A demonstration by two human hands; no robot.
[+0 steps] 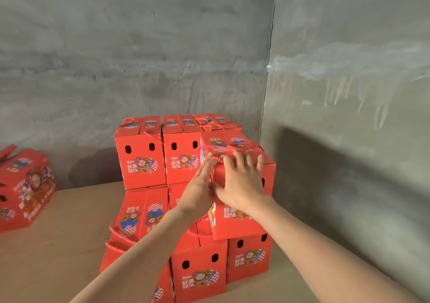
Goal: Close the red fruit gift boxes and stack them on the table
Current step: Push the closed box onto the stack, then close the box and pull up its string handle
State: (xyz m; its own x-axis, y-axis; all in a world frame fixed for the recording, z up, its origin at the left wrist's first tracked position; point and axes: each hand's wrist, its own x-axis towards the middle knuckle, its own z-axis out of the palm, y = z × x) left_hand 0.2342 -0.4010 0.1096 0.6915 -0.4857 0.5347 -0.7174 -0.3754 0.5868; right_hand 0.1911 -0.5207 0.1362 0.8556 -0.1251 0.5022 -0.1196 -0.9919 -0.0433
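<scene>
The step in hand looks like stacking: a closed red box (235, 227) sits at the right front of the upper tier of the stack (142, 160), resting on the lower boxes, and both hands are on it. The left hand (200, 186) lies with straight, close-held fingers against the box's left side. The right hand (240, 184) is spread flat over its near face, with the fingertips reaching the top edge by the rope handle (235, 148). Neither hand pinches or wraps anything; both press with flat palms. The box looks slightly turned against its neighbours, so the next move probably calls for a gentle push and twist to square it with the row behind. That would need to be done without shifting the boxes beneath. The boxes are tall, glossy printed cardboard with sharp folded edges. Each has two oval holes high on a face, a cartoon label and a twisted red cord handle, so they should slide easily on each other. The table (58, 233) is bare, matt brown board. More red boxes (25, 186) lie well apart at the left edge, at least one seemingly with a raised flap. Behind stands a rough grey plastered wall (139, 46).
</scene>
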